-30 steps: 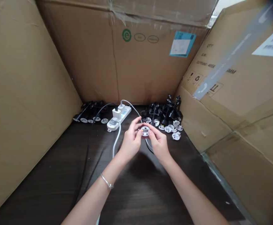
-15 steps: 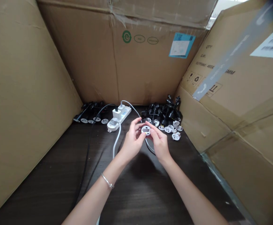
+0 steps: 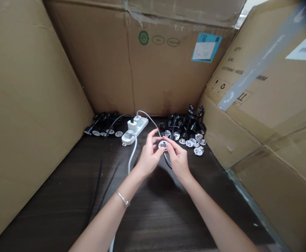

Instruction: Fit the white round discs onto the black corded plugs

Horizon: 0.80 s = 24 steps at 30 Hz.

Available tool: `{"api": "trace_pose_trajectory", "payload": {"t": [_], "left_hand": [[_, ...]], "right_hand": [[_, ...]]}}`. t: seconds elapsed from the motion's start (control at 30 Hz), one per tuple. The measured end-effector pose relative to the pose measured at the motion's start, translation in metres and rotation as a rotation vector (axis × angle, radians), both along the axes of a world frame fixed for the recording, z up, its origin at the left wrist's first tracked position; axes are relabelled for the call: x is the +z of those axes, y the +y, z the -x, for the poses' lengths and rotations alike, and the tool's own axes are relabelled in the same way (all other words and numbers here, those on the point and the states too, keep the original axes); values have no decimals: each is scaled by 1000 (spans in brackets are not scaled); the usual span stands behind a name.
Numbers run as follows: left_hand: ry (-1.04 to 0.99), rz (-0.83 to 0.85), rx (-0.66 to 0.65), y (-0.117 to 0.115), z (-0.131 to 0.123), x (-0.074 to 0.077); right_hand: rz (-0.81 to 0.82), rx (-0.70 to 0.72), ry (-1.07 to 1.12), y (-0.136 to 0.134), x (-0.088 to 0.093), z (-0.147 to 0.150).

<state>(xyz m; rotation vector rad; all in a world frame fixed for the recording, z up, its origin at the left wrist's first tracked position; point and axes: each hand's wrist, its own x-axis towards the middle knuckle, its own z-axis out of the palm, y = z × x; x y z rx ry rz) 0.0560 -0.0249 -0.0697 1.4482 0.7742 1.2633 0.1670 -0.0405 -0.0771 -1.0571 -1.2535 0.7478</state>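
Observation:
My left hand (image 3: 148, 157) and my right hand (image 3: 178, 160) meet above the dark table, fingers pinched from both sides on a small round white part (image 3: 163, 144) with a dark square in its middle. A dark cable loops down from under the part beside my right hand. A thin silver bracelet (image 3: 123, 198) sits on my left wrist. Just beyond my hands lies a scatter of similar white round parts (image 3: 192, 142) in front of a heap of black parts (image 3: 185, 124).
A white power strip (image 3: 135, 130) with plugs and a white cord lies behind my left hand. A black cable (image 3: 99, 168) runs along the table's left. More black and white parts (image 3: 102, 127) sit at the back left. Cardboard boxes (image 3: 153, 59) wall in three sides.
My hands have stayed together on the white part and turned it slightly between the fingers. The view has shifted a little.

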Motion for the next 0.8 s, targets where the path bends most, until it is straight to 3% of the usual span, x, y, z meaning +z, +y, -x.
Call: {"api": "trace_pose_trajectory", "payload": {"t": [0.2, 0.3, 0.37, 0.43, 0.53, 0.6, 0.7, 0.8], "left_hand": [[50, -46, 55, -4, -2, -2], [92, -121, 84, -8, -3, 5], [142, -219, 97, -10, 3, 21], [188, -332, 189, -11, 18, 46], [285, -509, 509, -8, 60, 89], [415, -640, 754, 2, 95, 106], [735, -643, 944, 33, 143, 101], [985, -573, 871, 68, 178, 70]], "right_hand": [[-47, -22, -20, -3, 3, 2], [-124, -46, -110, -7, 5, -1], [-208, -49, -205, -8, 5, -5], [-287, -19, -275, -8, 4, -9], [-347, -17, -297, -7, 3, -12], [-356, -36, -302, -6, 2, -12], [-356, -32, -322, -7, 2, -10], [-358, -30, -345, -6, 2, -10]]}}
